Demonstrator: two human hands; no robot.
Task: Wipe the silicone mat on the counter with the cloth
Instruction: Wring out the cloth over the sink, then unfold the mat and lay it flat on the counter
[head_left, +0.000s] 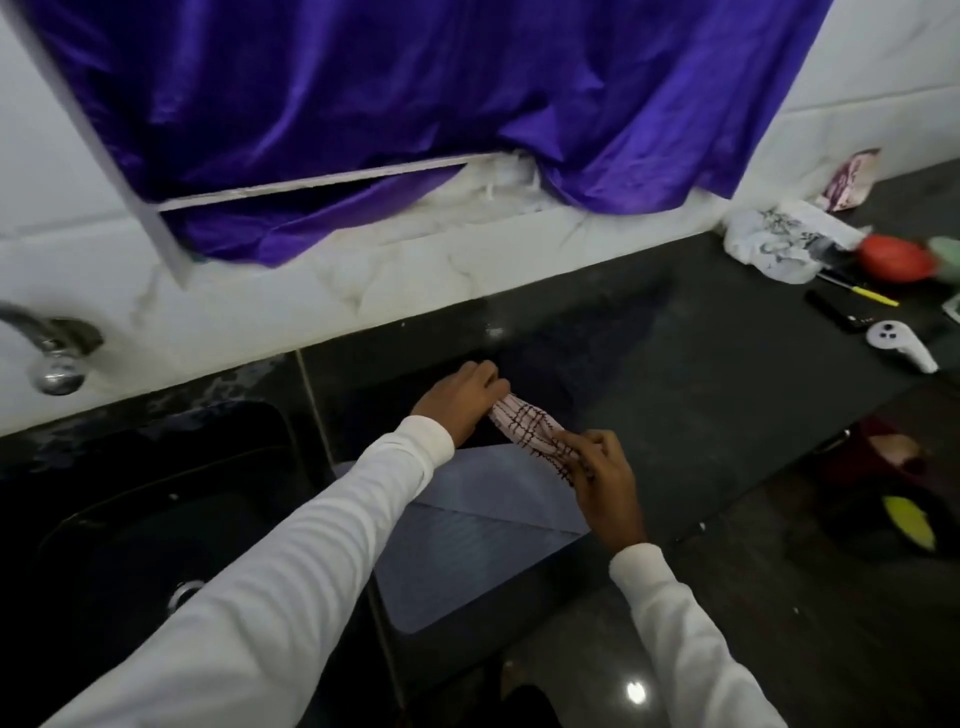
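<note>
Both hands hold a pink-and-white checked cloth with dark grid lines, bunched into a short roll and stretched between them above the dark, glossy stone tabletop. The left hand has its fingers closed around the far end of the cloth; the right hand pinches the near end between thumb and fingers. Both arms wear long white sleeves.

The pale grey ribbed silicone mat lies flat on the tabletop just below the hands, with one corner folded over. Its left edge sits just beside the black sink basin. The cloth does not touch the mat.

A chrome tap projects from the white tiled wall above the sink. A purple satin curtain hangs over the wall.

At the far right of the tabletop lie a white plastic bag with black printing, a red round object, a yellow-handled tool and a white handheld controller. The printing on the bag is blurred and cannot be read.
</note>
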